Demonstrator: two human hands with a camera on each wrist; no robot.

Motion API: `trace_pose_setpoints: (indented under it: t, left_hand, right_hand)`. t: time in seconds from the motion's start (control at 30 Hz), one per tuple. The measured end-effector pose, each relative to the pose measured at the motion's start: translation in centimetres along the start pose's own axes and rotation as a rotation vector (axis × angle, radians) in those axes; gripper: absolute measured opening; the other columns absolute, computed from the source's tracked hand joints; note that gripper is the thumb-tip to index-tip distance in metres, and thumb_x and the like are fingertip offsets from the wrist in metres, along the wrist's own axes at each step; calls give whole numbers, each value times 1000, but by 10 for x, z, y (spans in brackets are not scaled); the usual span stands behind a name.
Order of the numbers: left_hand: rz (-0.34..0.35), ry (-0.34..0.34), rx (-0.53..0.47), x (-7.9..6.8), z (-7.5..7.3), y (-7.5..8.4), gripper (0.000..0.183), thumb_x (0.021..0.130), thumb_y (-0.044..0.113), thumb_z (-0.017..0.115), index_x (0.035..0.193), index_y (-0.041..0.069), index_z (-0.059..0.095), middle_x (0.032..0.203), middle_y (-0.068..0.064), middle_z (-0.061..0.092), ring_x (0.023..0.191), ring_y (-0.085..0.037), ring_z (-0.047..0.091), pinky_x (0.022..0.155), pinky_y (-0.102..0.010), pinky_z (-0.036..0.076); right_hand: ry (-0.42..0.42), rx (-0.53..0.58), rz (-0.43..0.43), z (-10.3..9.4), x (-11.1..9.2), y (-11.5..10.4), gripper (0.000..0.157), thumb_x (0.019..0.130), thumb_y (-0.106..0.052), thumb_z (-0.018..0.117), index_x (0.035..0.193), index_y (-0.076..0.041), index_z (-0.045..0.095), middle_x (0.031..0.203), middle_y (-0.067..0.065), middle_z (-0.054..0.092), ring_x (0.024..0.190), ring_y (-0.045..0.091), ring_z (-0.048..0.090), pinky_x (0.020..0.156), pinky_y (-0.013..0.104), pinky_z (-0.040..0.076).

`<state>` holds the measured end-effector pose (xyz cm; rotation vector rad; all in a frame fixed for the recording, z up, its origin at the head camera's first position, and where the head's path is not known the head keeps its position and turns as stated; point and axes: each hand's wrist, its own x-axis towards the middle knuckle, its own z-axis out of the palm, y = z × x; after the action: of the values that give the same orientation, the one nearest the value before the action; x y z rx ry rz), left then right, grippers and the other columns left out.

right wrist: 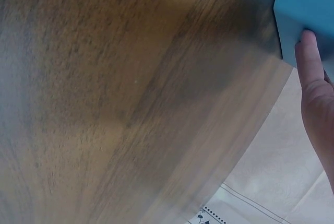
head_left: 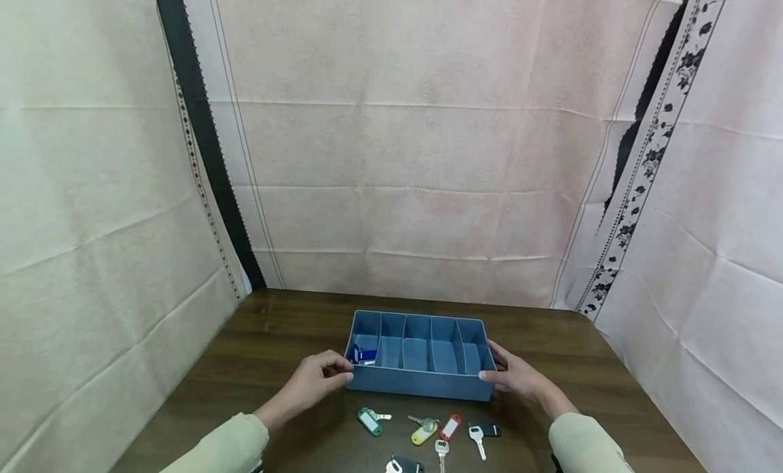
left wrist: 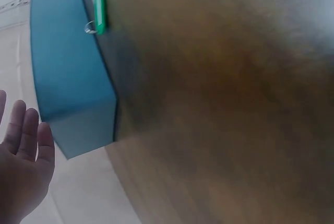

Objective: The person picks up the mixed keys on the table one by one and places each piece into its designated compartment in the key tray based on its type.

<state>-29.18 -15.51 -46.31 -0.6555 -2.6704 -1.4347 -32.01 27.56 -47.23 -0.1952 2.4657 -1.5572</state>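
A blue tray with several compartments point(head_left: 422, 381) sits lengthwise on the table. My left hand point(head_left: 315, 384) is at its front left corner, thumb and fingers loosely bent. In the left wrist view the left hand point(left wrist: 26, 156) shows relaxed fingers beside the tray's end. My right hand point(head_left: 520, 376) rests on the tray's right end, with the thumb by the front corner. In the right wrist view a straight digit of the right hand point(right wrist: 313, 72) presses the end wall point(right wrist: 292, 38). A blue key tag point(head_left: 367, 355) lies in the leftmost compartment.
In front of the tray lie a green key tag point(head_left: 370, 422), a yellow one point(head_left: 423, 432), a red one point(head_left: 450, 427) and a black one point(head_left: 491, 429), with several keys point(head_left: 477, 440). A dark tag point(head_left: 410, 465) is at the bottom edge. Pale cloth point(head_left: 391, 153) hangs behind the wooden table point(head_left: 293, 323).
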Motion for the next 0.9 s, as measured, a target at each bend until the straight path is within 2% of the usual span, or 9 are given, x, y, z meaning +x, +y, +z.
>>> trace_pose_setpoints:
  t: [0.17,0.33,0.6,0.9]
  left_hand:
    - [25,-26,2,-5,10,-7,20,84,29,65,95,13,67,88,7,59,81,-15,54,68,-27,47]
    - [39,-46,17,-9,21,-13,19,82,30,67,92,14,68,85,8,58,80,-14,55,67,-25,46]
    - [6,-83,47,-9,30,-21,21,81,31,67,92,13,68,84,9,57,78,-11,53,66,-25,45]
    - [52,-89,55,-9,42,-30,16,80,27,68,89,13,68,83,11,58,79,-10,54,67,-24,44]
  right_hand:
    - [-1,1,1,0,1,1,92,76,-35,71,145,-15,14,144,25,17,120,47,34,84,47,45]
    - [5,-5,7,0,1,1,92,75,-35,72,145,-15,15,144,25,19,119,46,36,83,47,46]
    - [4,4,0,0,0,0,92,76,-35,72,145,-15,15,144,25,19,120,46,36,83,47,45]
    - [24,5,4,1,0,1,92,74,-36,72,145,-16,16,144,24,19,120,46,36,83,47,46]
